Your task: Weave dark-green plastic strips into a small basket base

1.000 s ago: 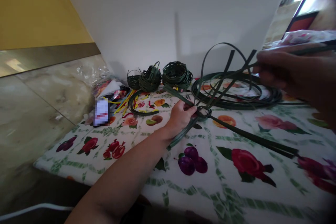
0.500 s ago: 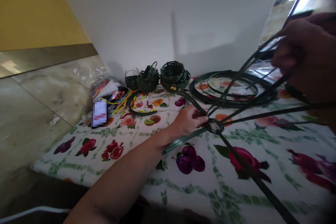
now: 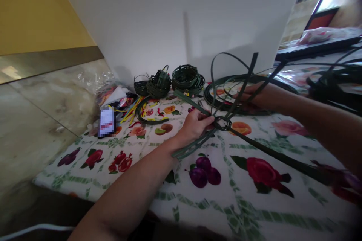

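Observation:
Dark green flat strips radiate from a small woven ring (image 3: 222, 123) held just over the table. My left hand (image 3: 195, 125) pinches the ring's left side and the strips there, thumb on top. Some strips trail below the left wrist; one long strip (image 3: 263, 146) runs off to the lower right. My right hand (image 3: 256, 96) is among the raised strips (image 3: 245, 81) on the far side, its fingers bent around them and partly hidden. One thin strip loops up beside it.
Several green woven baskets (image 3: 186, 77) stand against the white wall. A large coil of green strip (image 3: 210, 99) lies behind my right hand, with more strips at far right. To the left are yellow strips (image 3: 135, 110), a phone-like object (image 3: 106, 122) and plastic bags. A fruit-print cloth (image 3: 203, 203) covers the table.
My right hand has come down and left from the upper right, where it held strips pulled taut. Those strips now stand up more loosely. The ring and left hand shifted slightly left and up.

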`<action>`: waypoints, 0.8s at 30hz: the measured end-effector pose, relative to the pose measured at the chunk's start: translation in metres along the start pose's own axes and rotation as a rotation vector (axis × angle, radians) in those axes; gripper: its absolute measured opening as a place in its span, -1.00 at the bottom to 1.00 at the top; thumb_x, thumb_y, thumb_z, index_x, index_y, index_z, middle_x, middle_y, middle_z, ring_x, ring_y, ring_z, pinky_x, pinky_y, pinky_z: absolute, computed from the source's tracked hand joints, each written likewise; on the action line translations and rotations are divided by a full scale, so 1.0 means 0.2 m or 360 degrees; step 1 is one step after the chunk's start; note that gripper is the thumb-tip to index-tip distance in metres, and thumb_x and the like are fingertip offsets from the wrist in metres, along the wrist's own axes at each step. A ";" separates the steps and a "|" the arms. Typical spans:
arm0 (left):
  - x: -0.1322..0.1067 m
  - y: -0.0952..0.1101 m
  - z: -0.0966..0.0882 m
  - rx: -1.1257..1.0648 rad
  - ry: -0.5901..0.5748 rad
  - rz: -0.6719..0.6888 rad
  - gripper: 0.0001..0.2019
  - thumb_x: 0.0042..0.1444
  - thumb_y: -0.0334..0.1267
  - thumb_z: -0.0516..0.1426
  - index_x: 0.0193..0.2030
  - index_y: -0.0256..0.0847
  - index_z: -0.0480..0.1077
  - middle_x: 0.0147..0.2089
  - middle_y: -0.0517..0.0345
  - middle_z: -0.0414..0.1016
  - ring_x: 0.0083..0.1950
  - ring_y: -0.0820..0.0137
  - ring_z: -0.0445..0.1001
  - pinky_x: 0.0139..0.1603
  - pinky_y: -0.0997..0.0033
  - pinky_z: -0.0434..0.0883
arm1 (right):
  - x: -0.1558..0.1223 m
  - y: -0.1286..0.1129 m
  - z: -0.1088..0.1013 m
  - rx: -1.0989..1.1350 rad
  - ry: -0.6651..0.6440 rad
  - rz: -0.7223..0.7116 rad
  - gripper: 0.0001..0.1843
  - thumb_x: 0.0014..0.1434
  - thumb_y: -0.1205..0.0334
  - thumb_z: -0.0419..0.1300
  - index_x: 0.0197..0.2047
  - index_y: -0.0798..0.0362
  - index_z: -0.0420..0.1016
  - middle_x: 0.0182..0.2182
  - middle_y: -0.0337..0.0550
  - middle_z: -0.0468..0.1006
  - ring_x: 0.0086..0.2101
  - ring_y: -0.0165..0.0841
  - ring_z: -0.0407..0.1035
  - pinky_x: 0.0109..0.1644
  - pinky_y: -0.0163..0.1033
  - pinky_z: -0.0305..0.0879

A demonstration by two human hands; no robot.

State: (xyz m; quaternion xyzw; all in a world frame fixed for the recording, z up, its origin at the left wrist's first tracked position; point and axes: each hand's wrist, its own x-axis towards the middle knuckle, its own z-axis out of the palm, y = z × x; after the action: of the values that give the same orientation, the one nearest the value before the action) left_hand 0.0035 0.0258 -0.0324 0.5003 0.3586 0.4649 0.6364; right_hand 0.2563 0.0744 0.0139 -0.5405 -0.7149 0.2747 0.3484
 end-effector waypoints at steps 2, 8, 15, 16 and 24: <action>0.00 -0.01 0.00 -0.0051 -0.0023 -0.0023 -0.65 -0.02 -0.28 0.47 -0.21 -0.26 0.41 -0.27 0.14 0.59 -0.28 0.39 0.58 -0.10 0.26 0.55 | -0.02 -0.07 0.06 0.0157 0.0078 -0.0211 -0.70 0.25 0.03 0.37 -0.12 0.11 0.68 -0.32 -0.01 0.69 -0.39 -0.28 0.51 -0.32 -0.19 0.45; 0.00 -0.01 0.01 -0.0104 -0.0056 -0.0040 -0.65 -0.05 -0.31 0.47 -0.22 -0.26 0.42 -0.31 0.17 0.59 -0.32 0.41 0.58 -0.18 0.34 0.53 | -0.04 -0.11 0.14 -0.0236 0.0232 -0.1052 -0.61 0.40 0.02 0.18 0.15 -0.02 0.64 0.08 0.07 0.54 -0.02 -0.19 0.52 0.11 -0.05 0.48; 0.00 -0.02 0.00 -0.0104 -0.0028 -0.0075 -0.68 -0.02 -0.36 0.45 -0.22 -0.26 0.41 -0.36 0.22 0.58 -0.38 0.46 0.55 -0.25 0.42 0.49 | -0.01 -0.04 0.14 -0.0417 0.0215 -0.1112 -0.76 0.33 0.03 0.25 -0.05 -0.04 0.62 0.12 0.10 0.51 0.08 -0.07 0.50 0.16 0.06 0.43; 0.00 -0.01 0.00 -0.0112 -0.0025 -0.0077 -0.68 -0.02 -0.37 0.44 -0.22 -0.26 0.42 -0.35 0.21 0.58 -0.37 0.45 0.56 -0.24 0.41 0.49 | -0.01 -0.05 0.14 -0.0413 0.0237 -0.1111 -0.77 0.30 0.03 0.28 -0.10 -0.01 0.59 0.07 0.10 0.52 0.02 -0.08 0.51 0.10 0.03 0.44; 0.00 0.00 0.01 -0.0111 0.0204 0.0029 -0.76 0.07 -0.46 0.39 -0.25 -0.25 0.41 -0.36 0.21 0.56 -0.35 0.46 0.55 -0.21 0.44 0.50 | -0.06 -0.13 0.12 -0.0423 0.0162 -0.0832 -0.71 0.26 -0.03 0.26 -0.23 0.04 0.54 -0.33 -0.08 0.63 -0.32 -0.23 0.46 -0.22 -0.17 0.28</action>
State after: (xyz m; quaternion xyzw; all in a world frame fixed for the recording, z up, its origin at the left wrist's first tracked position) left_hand 0.0058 0.0259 -0.0314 0.4503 0.3776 0.5139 0.6250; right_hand 0.2247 0.0563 0.0164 -0.3922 -0.8411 0.0521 0.3689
